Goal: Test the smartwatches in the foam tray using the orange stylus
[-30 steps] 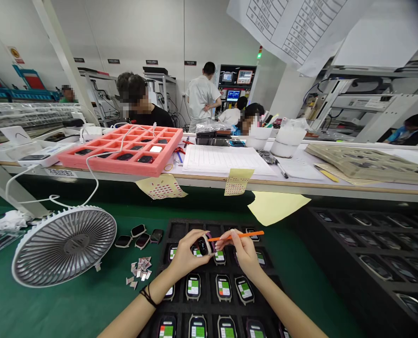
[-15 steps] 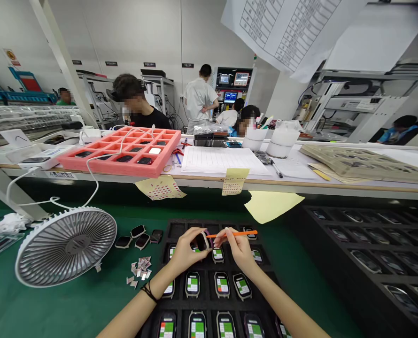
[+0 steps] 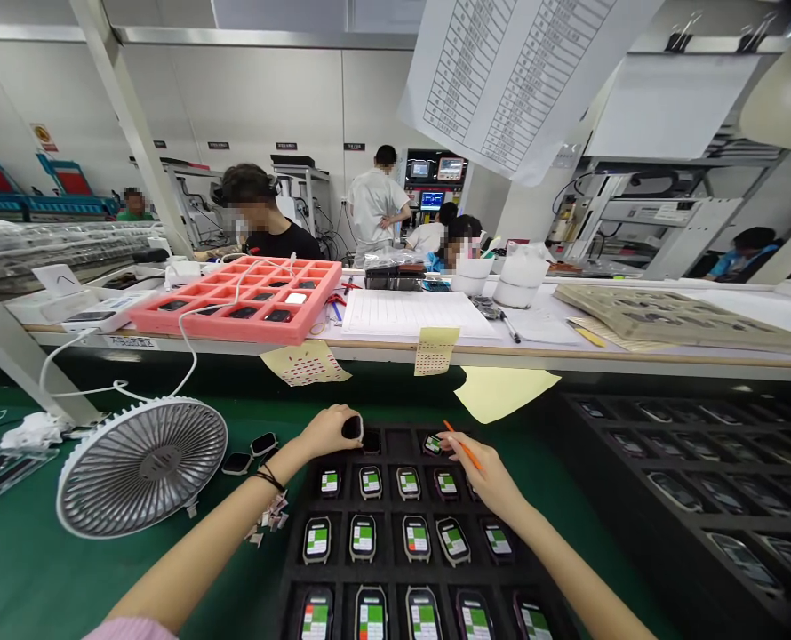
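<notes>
The person's left hand [image 3: 325,433], at about 11 o'clock, is clenched around a dark smartwatch [image 3: 352,428], held at the top edge of a black foam tray [image 3: 387,508]. The right hand [image 3: 483,471], at about 1 o'clock, grasps an orange stick [image 3: 463,445] between thumb and fingers, with the fingertips [image 3: 450,439] just beside a top-row watch [image 3: 433,444].

Rows of watches [image 3: 362,538] with green-and-white screens fill the tray, which lies on a green mat [image 3: 35,569]. At 9 o'clock are a grey desk fan [image 3: 142,467], loose dark watches [image 3: 263,444] and paper scraps [image 3: 266,520]. At 3 o'clock is a second black tray [image 3: 689,498] holding more watches.

At 12 o'clock, a white workbench [image 3: 569,360] carries a ruled paper sheet [image 3: 415,313]. A salmon-pink foam tray [image 3: 235,302] sits on the bench at 11 o'clock, with dark watches in its compartments. Beyond the bench, a co-worker in black [image 3: 282,240] sits at 11 o'clock, and another in a white coat [image 3: 371,204] stands at 12 o'clock.
</notes>
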Action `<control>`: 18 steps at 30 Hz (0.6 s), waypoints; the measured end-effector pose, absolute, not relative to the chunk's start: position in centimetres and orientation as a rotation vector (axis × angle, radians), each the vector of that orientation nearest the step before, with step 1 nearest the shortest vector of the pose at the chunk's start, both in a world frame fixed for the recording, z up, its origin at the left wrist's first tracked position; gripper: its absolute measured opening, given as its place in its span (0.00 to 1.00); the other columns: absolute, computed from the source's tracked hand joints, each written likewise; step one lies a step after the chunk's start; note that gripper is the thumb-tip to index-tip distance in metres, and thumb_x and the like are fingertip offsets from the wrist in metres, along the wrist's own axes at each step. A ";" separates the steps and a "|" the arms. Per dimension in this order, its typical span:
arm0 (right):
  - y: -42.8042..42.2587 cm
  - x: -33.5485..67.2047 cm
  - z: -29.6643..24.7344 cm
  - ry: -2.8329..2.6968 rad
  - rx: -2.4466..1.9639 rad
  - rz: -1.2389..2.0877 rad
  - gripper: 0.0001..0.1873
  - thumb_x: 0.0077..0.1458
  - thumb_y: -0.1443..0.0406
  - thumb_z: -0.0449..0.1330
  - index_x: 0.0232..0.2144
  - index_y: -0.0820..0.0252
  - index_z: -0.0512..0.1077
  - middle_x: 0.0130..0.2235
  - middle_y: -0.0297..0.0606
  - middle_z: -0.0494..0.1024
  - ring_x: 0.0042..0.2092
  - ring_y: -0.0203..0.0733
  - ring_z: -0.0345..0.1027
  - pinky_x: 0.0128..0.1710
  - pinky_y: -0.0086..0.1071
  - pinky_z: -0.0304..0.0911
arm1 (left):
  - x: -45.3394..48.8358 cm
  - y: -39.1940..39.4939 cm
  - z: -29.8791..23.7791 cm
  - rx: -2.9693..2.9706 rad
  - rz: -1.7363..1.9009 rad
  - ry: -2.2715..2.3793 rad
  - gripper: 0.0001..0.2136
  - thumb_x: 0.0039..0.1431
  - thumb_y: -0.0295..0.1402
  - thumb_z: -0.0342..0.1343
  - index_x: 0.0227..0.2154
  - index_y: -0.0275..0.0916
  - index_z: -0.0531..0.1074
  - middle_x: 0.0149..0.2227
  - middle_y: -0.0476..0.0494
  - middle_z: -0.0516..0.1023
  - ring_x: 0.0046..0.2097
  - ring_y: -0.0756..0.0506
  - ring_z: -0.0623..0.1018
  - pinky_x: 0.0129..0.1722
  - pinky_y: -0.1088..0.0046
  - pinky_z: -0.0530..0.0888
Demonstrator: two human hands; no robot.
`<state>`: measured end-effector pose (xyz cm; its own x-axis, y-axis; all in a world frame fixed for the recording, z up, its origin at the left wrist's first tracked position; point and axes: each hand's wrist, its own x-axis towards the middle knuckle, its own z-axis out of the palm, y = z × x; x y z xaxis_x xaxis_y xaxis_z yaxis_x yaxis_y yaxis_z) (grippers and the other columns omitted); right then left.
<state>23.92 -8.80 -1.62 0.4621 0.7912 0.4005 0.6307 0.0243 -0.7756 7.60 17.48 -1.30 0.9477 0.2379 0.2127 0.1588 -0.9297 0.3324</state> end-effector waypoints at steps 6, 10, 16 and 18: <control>-10.3 28.2 -3.4 -1.254 -1.972 0.000 0.16 0.62 0.62 0.46 0.41 0.61 0.71 0.40 0.47 0.79 0.41 0.50 0.74 0.41 0.40 0.68 | 4.0 18.1 -3.3 2.926 0.360 0.269 0.22 0.59 0.43 0.51 0.54 0.42 0.65 0.49 0.36 0.71 0.56 0.36 0.66 0.51 0.62 0.63; -9.8 29.2 -3.9 -1.187 -2.403 -0.056 0.18 0.60 0.73 0.42 0.49 0.67 0.65 0.35 0.48 0.77 0.35 0.46 0.73 0.31 0.33 0.64 | 4.7 17.0 -3.2 3.108 0.323 0.203 0.19 0.62 0.36 0.48 0.55 0.40 0.63 0.56 0.33 0.66 0.61 0.35 0.59 0.56 0.56 0.56; -8.0 28.6 -3.0 -1.158 -2.604 -0.063 0.15 0.55 0.78 0.48 0.44 0.71 0.67 0.32 0.50 0.76 0.35 0.47 0.71 0.29 0.31 0.59 | 11.2 11.2 0.2 3.085 0.165 0.014 0.14 0.62 0.31 0.46 0.48 0.37 0.69 0.49 0.35 0.70 0.50 0.38 0.70 0.48 0.61 0.64; -7.5 28.5 -2.7 -1.156 -2.633 -0.052 0.13 0.54 0.78 0.50 0.41 0.70 0.68 0.34 0.50 0.76 0.37 0.48 0.71 0.32 0.31 0.59 | 13.5 9.0 0.3 3.075 0.108 -0.076 0.13 0.60 0.31 0.49 0.47 0.38 0.69 0.48 0.37 0.71 0.49 0.39 0.70 0.46 0.63 0.65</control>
